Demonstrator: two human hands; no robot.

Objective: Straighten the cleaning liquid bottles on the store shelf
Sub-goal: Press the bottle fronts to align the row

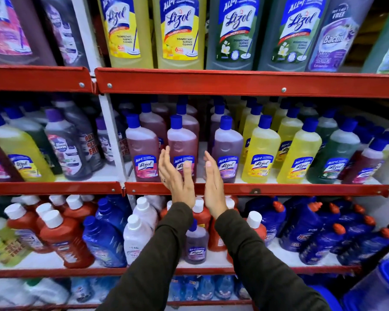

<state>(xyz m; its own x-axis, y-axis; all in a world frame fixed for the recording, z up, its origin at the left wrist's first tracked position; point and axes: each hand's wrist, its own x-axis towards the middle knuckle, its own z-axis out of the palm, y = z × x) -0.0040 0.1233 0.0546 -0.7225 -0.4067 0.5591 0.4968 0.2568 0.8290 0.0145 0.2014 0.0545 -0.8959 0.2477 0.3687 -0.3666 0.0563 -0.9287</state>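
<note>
On the middle shelf (279,189) stands a front row of blue-capped Lizol bottles. A pink-brown bottle (182,142) is at the centre, upright, label facing out. My left hand (175,176) is open and flat just left of it, and my right hand (212,178) is open and flat just right of it, palms facing each other. Neither hand clearly touches the bottle. A second pink bottle (142,149) stands to the left, a purple one (228,149) to the right, then yellow bottles (262,149) further right.
The upper shelf holds large yellow (177,30) and green bottles (234,30). Below, red bottles with white caps (63,239), blue bottles (346,232) and a small purple bottle (195,243) crowd the lower shelf. A white upright post (112,131) divides the bays.
</note>
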